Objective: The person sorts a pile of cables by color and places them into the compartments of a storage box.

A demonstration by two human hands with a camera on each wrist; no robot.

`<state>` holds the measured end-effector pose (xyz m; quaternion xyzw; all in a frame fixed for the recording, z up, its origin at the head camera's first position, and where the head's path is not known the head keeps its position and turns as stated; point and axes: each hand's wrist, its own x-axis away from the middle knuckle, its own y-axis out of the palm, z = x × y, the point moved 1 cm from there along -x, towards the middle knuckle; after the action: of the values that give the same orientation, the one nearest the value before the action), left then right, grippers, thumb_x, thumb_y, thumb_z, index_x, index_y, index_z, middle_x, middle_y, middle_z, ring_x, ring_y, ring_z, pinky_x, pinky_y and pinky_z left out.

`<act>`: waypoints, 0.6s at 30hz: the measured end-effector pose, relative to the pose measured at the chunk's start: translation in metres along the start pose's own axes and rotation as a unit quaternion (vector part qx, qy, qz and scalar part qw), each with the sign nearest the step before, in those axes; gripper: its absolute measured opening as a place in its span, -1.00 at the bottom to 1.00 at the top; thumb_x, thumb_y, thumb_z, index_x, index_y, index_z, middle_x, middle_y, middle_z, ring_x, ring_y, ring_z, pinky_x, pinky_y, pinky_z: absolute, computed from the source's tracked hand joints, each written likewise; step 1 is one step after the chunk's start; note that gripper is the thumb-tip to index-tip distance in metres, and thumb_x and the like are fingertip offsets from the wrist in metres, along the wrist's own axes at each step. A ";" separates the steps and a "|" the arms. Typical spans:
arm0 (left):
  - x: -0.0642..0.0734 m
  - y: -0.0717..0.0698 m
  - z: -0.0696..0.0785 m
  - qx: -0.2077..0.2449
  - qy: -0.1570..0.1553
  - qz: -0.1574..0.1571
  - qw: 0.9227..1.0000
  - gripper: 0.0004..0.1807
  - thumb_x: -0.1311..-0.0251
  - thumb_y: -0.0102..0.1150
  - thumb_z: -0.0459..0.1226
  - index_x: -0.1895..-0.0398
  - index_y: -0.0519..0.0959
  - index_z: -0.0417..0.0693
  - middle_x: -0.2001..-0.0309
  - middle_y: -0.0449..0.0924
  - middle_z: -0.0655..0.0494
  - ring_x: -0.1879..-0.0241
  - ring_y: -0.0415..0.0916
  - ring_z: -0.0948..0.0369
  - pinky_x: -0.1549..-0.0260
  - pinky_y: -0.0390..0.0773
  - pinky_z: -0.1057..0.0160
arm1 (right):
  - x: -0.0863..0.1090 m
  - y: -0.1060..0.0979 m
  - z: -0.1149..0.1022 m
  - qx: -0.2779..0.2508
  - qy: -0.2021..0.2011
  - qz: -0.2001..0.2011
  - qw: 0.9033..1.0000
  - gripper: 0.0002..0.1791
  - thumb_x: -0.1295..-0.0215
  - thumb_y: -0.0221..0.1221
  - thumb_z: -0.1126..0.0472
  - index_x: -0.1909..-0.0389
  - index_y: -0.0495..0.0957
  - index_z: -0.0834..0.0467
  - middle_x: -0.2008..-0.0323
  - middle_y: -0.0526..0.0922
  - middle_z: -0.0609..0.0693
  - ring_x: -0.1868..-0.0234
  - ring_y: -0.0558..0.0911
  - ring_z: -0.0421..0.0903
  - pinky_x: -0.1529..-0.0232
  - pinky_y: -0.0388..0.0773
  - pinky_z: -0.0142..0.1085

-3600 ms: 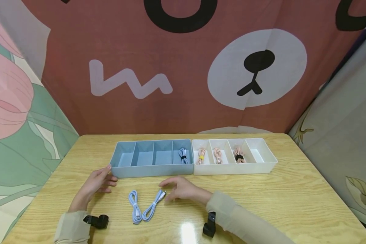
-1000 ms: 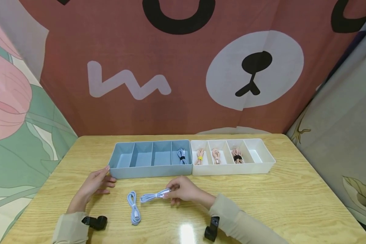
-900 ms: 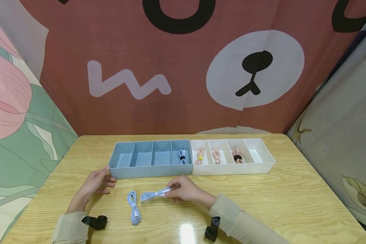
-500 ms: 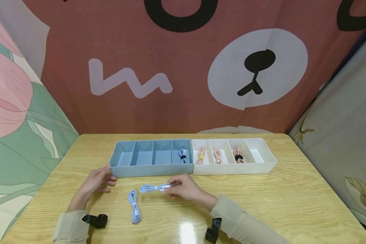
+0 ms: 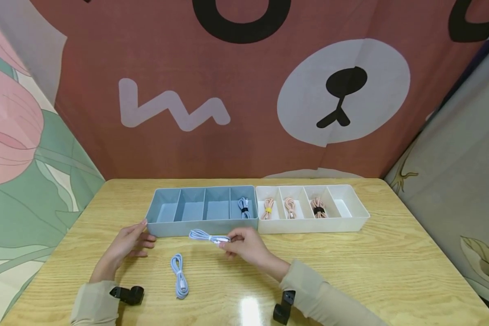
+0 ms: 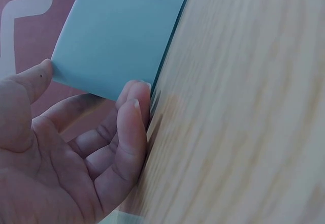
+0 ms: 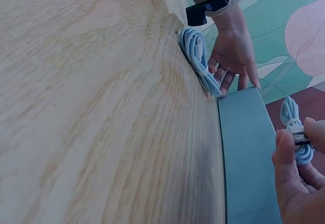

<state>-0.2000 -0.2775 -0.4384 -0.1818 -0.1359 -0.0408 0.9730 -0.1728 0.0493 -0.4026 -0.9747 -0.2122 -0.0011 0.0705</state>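
Note:
My right hand (image 5: 248, 246) pinches the plug end of a bundled light-blue USB cable (image 5: 203, 235), held up just in front of the blue divided box (image 5: 203, 228). In the right wrist view the cable's metal plug (image 7: 300, 136) shows between thumb and finger. At the box's left end, my left hand (image 5: 129, 242) holds the front corner, the thumb at the rim and curled fingers by the lower edge, as the left wrist view shows. A second bundled light-blue cable (image 5: 179, 276) lies on the table between the hands.
The blue box's rightmost compartment holds a blue cable with a black tie (image 5: 244, 208). Against its right end stands a white divided box (image 5: 314, 225). Three of its compartments each hold a pink cable bundle (image 5: 290, 208). A printed curtain (image 5: 244, 149) hangs behind the wooden table (image 5: 330, 271).
Since the earliest frame, my right hand has picked up the right-hand cable from the table, then raised it toward the blue box. My left hand stays at the box's corner.

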 end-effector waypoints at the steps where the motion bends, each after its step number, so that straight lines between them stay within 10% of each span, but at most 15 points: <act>1: 0.000 0.000 0.000 0.000 -0.001 0.000 1.000 -0.21 -0.37 -0.36 0.12 -0.27 0.10 -0.47 0.30 0.60 0.03 0.35 0.57 0.23 0.40 0.61 0.18 | 0.002 0.000 -0.005 0.001 -0.005 0.003 1.000 -0.86 -0.14 0.21 0.40 0.35 0.55 0.45 0.50 0.59 0.34 0.52 0.61 0.12 0.34 0.56 0.07; 9: 0.000 0.000 0.000 0.003 0.000 -0.001 1.000 -0.21 -0.37 -0.35 0.12 -0.26 0.11 -0.47 0.30 0.60 0.04 0.35 0.57 0.23 0.40 0.61 0.18 | 0.004 0.000 -0.018 -0.007 -0.020 0.034 0.999 -0.86 -0.13 0.22 0.42 0.38 0.52 0.46 0.47 0.61 0.32 0.39 0.57 0.36 0.30 0.54 0.09; 18: 0.000 -0.001 -0.001 0.005 0.001 0.001 1.000 -0.21 -0.36 -0.34 0.12 -0.27 0.10 -0.47 0.31 0.60 0.05 0.36 0.57 0.24 0.41 0.61 0.18 | -0.014 -0.006 -0.018 -0.002 -0.032 0.073 0.997 -0.84 -0.10 0.25 0.39 0.38 0.54 0.45 0.47 0.63 0.28 0.59 0.61 -0.16 0.38 0.60 -0.05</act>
<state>-0.1999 -0.2782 -0.4389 -0.1775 -0.1351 -0.0390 0.9740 -0.1877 0.0460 -0.3843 -0.9873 -0.1421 0.0346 0.0617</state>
